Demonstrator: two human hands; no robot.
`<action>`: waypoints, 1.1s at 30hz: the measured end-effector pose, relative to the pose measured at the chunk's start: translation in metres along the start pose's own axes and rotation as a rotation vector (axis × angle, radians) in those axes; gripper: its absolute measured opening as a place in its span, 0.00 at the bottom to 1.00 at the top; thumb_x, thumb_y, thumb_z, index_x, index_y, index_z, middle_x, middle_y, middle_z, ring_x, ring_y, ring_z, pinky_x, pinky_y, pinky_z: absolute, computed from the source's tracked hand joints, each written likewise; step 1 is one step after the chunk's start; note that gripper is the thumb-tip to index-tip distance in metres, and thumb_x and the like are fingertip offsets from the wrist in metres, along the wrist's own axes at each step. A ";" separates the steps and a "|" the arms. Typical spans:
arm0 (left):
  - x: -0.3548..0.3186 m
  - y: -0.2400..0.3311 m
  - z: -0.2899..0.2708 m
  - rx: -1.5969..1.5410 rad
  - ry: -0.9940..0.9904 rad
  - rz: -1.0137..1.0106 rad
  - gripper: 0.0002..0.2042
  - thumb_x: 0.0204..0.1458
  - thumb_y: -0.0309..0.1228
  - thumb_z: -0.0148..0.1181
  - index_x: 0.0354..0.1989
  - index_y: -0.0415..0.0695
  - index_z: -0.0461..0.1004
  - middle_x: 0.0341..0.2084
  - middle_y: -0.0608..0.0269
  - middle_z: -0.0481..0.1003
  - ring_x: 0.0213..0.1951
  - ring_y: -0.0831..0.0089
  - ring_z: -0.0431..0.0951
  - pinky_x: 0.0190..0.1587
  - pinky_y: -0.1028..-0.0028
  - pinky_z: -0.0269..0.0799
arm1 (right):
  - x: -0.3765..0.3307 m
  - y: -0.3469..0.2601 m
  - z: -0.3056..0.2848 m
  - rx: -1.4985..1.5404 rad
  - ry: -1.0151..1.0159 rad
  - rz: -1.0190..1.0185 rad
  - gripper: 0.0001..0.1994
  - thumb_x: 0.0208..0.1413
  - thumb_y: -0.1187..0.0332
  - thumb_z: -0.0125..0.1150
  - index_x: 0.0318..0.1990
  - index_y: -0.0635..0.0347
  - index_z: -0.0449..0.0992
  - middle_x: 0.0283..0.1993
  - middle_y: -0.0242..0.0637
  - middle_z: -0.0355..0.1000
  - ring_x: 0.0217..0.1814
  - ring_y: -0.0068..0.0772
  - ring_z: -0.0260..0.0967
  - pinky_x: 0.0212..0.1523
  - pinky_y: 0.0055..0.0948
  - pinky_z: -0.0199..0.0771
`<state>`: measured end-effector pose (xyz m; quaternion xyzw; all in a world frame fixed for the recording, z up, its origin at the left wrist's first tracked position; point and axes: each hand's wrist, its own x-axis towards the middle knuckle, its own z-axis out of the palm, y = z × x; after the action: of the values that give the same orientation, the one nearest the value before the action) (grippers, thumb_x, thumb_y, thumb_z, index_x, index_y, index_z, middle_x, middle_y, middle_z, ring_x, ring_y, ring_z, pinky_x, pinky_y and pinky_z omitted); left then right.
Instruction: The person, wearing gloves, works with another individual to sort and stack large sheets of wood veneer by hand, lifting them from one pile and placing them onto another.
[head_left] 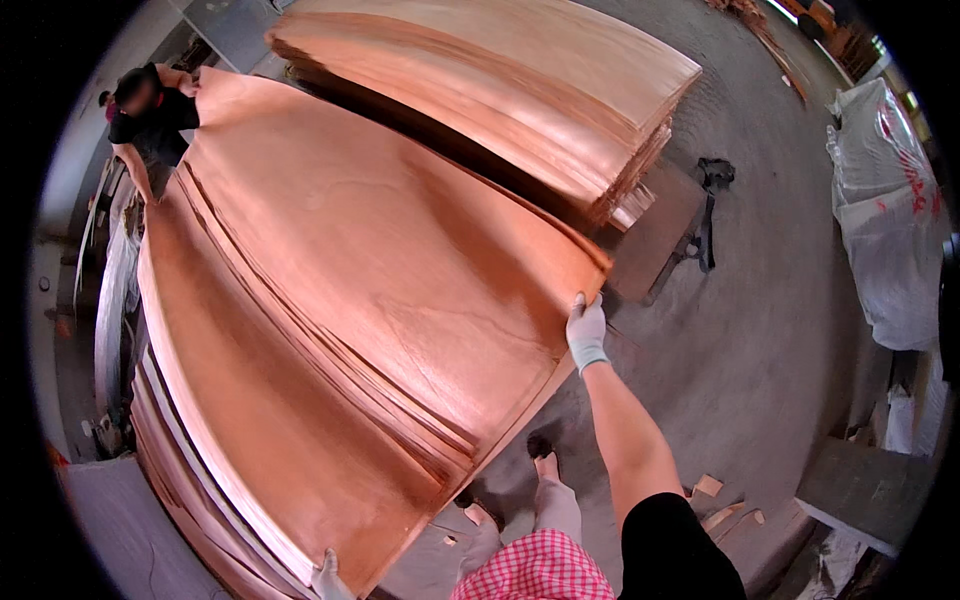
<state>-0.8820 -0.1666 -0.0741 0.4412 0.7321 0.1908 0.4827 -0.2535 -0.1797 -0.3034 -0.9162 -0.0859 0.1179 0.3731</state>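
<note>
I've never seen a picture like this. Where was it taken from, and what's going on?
There's no robot: a person wears a fisheye camera on their head, looking down, so straight edges bend. Their right hand, in a pale glove, grips the near right corner of a thin reddish-brown sheet above other sheets. Their gloved left hand is at the near left edge, partly out of view. A co-worker stands at the far end; another stack lies beyond.

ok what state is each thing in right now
right hand: gloved, gripping top sheet's near edge
left hand: gloved, partly cut off, grip unclear
top sheet: spread out, slightly wavy
rear stack: piled, edges uneven
co-worker: at the far end, arms spread
plastic cover: draped, creased
wood scraps: loose on floor
</note>
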 end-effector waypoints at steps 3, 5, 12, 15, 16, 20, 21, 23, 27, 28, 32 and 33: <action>0.030 -0.038 -0.072 0.481 0.480 -0.356 0.35 0.54 0.58 0.53 0.50 0.32 0.67 0.43 0.45 0.71 0.45 0.49 0.69 0.50 0.55 0.67 | 0.027 0.010 0.013 0.183 -0.011 0.120 0.26 0.62 0.54 0.48 0.55 0.72 0.65 0.47 0.59 0.73 0.51 0.56 0.70 0.48 0.43 0.71; 0.038 -0.049 -0.091 0.712 0.887 -0.602 0.34 0.54 0.59 0.51 0.45 0.31 0.70 0.39 0.42 0.72 0.40 0.45 0.69 0.47 0.51 0.66 | 0.026 0.006 0.018 0.189 -0.055 0.148 0.27 0.62 0.52 0.49 0.54 0.72 0.66 0.48 0.57 0.73 0.52 0.55 0.70 0.50 0.41 0.70; 0.057 -0.048 -0.056 0.033 0.271 -0.457 0.24 0.59 0.45 0.50 0.46 0.30 0.70 0.41 0.44 0.73 0.44 0.53 0.73 0.50 0.56 0.68 | 0.024 0.039 0.013 0.107 -0.067 0.263 0.30 0.61 0.44 0.45 0.55 0.64 0.70 0.51 0.53 0.73 0.55 0.53 0.69 0.55 0.39 0.66; 0.075 -0.061 -0.052 -0.269 -0.038 -0.357 0.23 0.58 0.41 0.56 0.49 0.29 0.69 0.40 0.51 0.76 0.41 0.61 0.78 0.46 0.63 0.74 | -0.001 0.000 0.028 0.084 -0.009 0.309 0.29 0.60 0.47 0.50 0.46 0.72 0.74 0.43 0.55 0.76 0.50 0.53 0.72 0.50 0.39 0.69; 0.084 -0.066 -0.046 -0.283 -0.037 -0.405 0.23 0.58 0.42 0.55 0.49 0.30 0.69 0.41 0.51 0.76 0.41 0.60 0.77 0.47 0.63 0.74 | 0.001 0.001 0.028 0.098 0.000 0.325 0.29 0.60 0.47 0.50 0.45 0.73 0.74 0.43 0.56 0.75 0.49 0.54 0.72 0.50 0.39 0.69; 0.114 -0.110 -0.032 -0.340 -0.025 -0.601 0.25 0.60 0.47 0.50 0.50 0.32 0.69 0.44 0.50 0.75 0.45 0.57 0.76 0.50 0.60 0.72 | 0.021 0.016 0.023 0.045 -0.119 0.402 0.31 0.60 0.45 0.46 0.47 0.73 0.73 0.48 0.59 0.73 0.53 0.58 0.69 0.54 0.42 0.67; 0.124 -0.127 -0.034 -0.354 -0.015 -0.650 0.26 0.60 0.48 0.49 0.50 0.32 0.69 0.44 0.50 0.75 0.45 0.56 0.76 0.51 0.60 0.71 | 0.027 0.020 0.023 0.007 -0.189 0.426 0.33 0.60 0.44 0.44 0.49 0.72 0.73 0.51 0.59 0.72 0.56 0.59 0.67 0.56 0.43 0.66; 0.138 -0.155 -0.038 -0.369 0.013 -0.740 0.26 0.60 0.49 0.49 0.50 0.34 0.69 0.44 0.51 0.75 0.45 0.56 0.76 0.50 0.60 0.71 | 0.035 0.027 0.024 0.076 -0.193 0.443 0.33 0.59 0.44 0.45 0.47 0.75 0.73 0.50 0.61 0.71 0.55 0.60 0.67 0.57 0.44 0.65; 0.138 -0.177 -0.043 -0.343 0.070 -0.731 0.23 0.57 0.48 0.54 0.49 0.39 0.70 0.42 0.55 0.74 0.41 0.60 0.75 0.44 0.62 0.73 | 0.011 0.005 0.027 0.282 -0.218 0.384 0.36 0.58 0.41 0.48 0.48 0.77 0.72 0.50 0.60 0.72 0.56 0.52 0.69 0.56 0.39 0.65; 0.147 -0.179 -0.032 -0.328 0.048 -0.701 0.23 0.56 0.48 0.55 0.49 0.40 0.70 0.41 0.56 0.74 0.40 0.61 0.75 0.43 0.62 0.73 | 0.014 0.017 0.015 0.408 -0.131 0.314 0.37 0.58 0.41 0.50 0.48 0.78 0.71 0.51 0.56 0.72 0.55 0.44 0.68 0.54 0.38 0.66; 0.136 -0.189 -0.078 -0.079 0.257 -0.462 0.20 0.53 0.44 0.62 0.43 0.38 0.73 0.31 0.60 0.74 0.32 0.65 0.74 0.34 0.65 0.73 | -0.076 -0.034 -0.001 0.722 0.184 0.176 0.22 0.59 0.62 0.59 0.53 0.73 0.66 0.54 0.47 0.69 0.50 0.35 0.68 0.52 0.32 0.69; 0.133 -0.191 -0.071 -0.243 0.353 -0.472 0.18 0.52 0.43 0.64 0.41 0.39 0.74 0.28 0.62 0.74 0.28 0.68 0.73 0.32 0.67 0.72 | -0.109 -0.041 -0.003 0.624 0.093 -0.037 0.20 0.59 0.64 0.59 0.52 0.70 0.67 0.50 0.44 0.71 0.47 0.32 0.69 0.50 0.32 0.71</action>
<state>-1.0510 -0.1487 -0.2476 0.1585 0.8586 0.2332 0.4282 -0.3597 -0.1794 -0.2561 -0.7603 -0.0450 0.0897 0.6417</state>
